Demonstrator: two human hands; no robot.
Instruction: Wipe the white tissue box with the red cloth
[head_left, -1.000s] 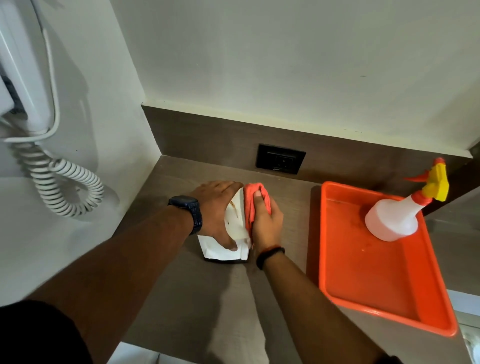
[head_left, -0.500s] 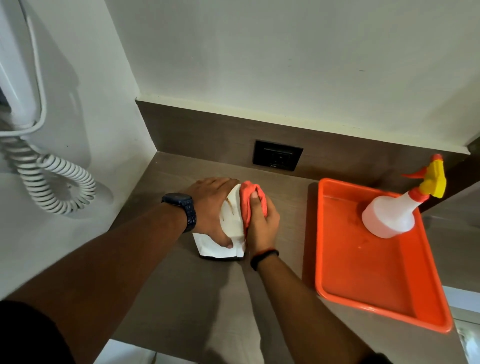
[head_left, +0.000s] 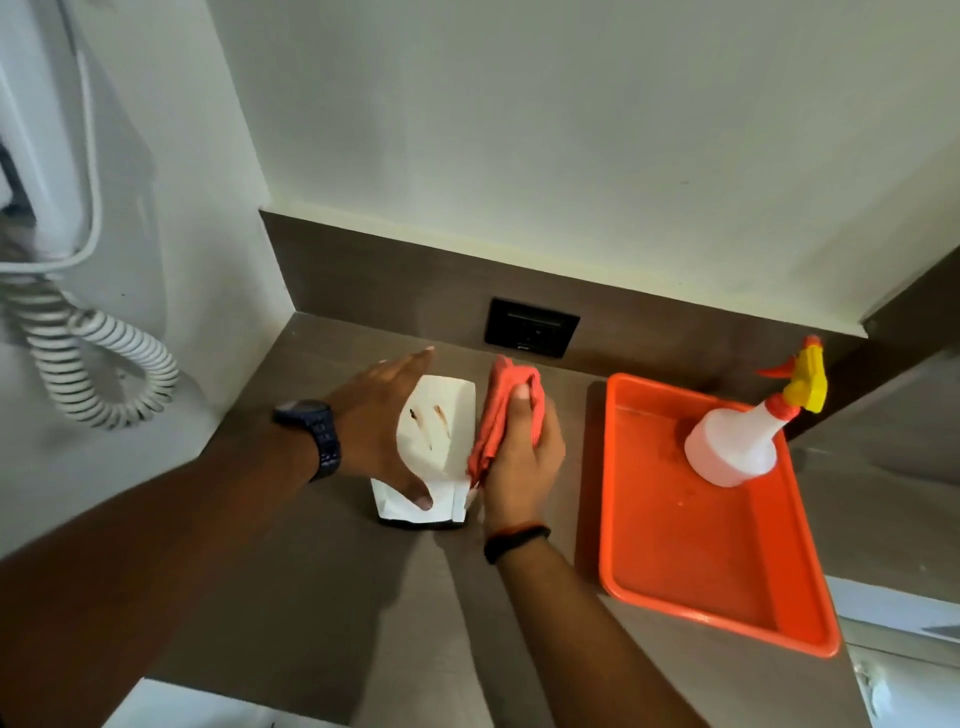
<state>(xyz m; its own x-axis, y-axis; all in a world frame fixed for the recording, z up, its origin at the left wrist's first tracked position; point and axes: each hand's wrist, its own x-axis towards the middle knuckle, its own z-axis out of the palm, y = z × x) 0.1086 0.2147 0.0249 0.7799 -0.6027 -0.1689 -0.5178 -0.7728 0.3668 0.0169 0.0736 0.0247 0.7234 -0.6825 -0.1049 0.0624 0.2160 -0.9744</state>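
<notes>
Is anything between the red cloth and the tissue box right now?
Nothing visible. The right hand holds the red cloth directly against the right side of the tissue box, while the left hand steadies the box from the other side.

Corner alcove. Plain cream plaster walls (head_left: 571, 130); dark brown wood-grain desk (head_left: 363, 597) with matching low backsplash (head_left: 389, 270). Black rectangular wall socket (head_left: 531, 328) set in backsplash. White coiled cord (head_left: 98, 374) hangs on left wall. Light soft, even.
</notes>
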